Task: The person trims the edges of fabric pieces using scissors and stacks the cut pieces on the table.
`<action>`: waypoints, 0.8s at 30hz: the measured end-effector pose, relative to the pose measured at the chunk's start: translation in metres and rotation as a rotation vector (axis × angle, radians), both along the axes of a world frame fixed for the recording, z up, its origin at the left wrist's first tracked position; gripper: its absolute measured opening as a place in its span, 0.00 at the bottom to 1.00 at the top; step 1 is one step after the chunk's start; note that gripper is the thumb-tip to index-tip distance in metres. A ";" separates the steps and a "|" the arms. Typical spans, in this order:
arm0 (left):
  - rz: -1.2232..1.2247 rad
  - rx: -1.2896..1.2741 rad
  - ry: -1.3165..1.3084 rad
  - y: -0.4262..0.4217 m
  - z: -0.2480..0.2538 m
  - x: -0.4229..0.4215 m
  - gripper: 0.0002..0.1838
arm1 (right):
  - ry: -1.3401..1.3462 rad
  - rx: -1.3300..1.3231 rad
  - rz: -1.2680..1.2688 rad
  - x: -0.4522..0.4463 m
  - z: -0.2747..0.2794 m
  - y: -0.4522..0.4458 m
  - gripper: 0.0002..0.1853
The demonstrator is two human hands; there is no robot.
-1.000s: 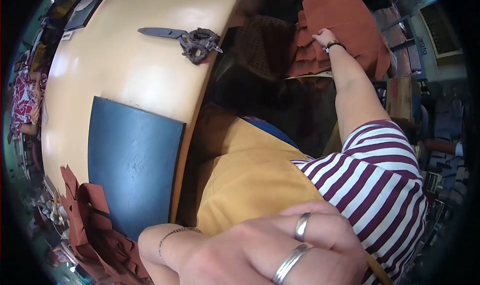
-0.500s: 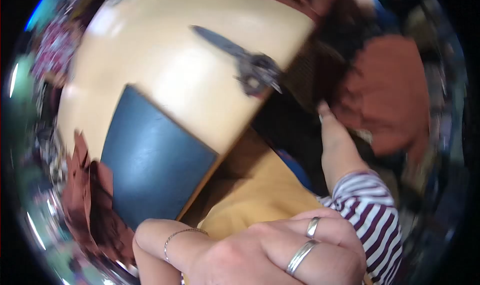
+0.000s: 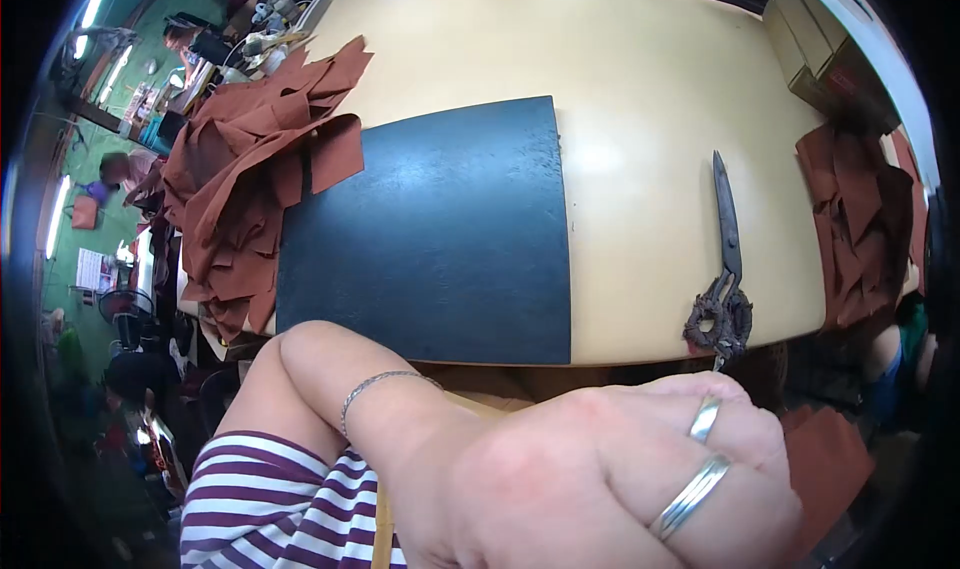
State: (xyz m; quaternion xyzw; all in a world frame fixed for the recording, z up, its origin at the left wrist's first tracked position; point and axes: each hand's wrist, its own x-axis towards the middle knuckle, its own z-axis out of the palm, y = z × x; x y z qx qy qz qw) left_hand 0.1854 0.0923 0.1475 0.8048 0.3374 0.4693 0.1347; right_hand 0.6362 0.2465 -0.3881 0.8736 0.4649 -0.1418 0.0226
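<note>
My left hand [image 3: 610, 479] is large in the foreground, close to the camera, with two silver rings and a bracelet at its wrist. Its fingers curl away from view, and what they hold, if anything, is hidden. Behind its knuckles at lower right, part of a reddish-brown piece of material [image 3: 830, 474] shows; I cannot tell whether the hand touches it. My right hand is out of sight. On the table beyond lie large shears [image 3: 727, 239] with wrapped handles, beside a dark flat board [image 3: 430, 239].
A heap of reddish-brown cut pieces [image 3: 250, 179] overlaps the board's left edge. Another brown pile [image 3: 860, 229] hangs at the right side of the pale table [image 3: 640, 89]. A cardboard box [image 3: 825, 54] stands at the back right. Another person [image 3: 890, 359] is partly visible at right.
My view has swung round to face the table squarely. My right hand, earlier reaching towards brown material at the right, has left view. My left hand stays raised close to the camera.
</note>
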 end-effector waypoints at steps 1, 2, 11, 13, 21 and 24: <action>-0.050 -0.013 -0.068 -0.001 -0.001 -0.001 0.13 | 0.012 0.029 -0.013 0.005 0.000 0.001 0.17; -0.090 -0.026 -0.133 -0.002 -0.002 -0.003 0.13 | 0.022 0.051 -0.030 0.009 0.002 0.004 0.17; -0.288 -0.047 -0.630 -0.038 0.014 -0.020 0.11 | 0.465 0.917 -0.301 0.044 0.096 0.043 0.16; -0.288 -0.021 -0.683 -0.046 0.017 -0.020 0.10 | 0.651 1.218 -0.297 0.026 0.159 0.053 0.16; 0.002 0.151 -0.060 -0.088 -0.031 -0.056 0.02 | 0.739 1.127 0.712 -0.276 0.432 -0.039 0.10; 0.355 0.121 0.316 -0.104 -0.072 -0.094 0.20 | 1.157 0.448 1.424 -0.372 0.436 -0.100 0.11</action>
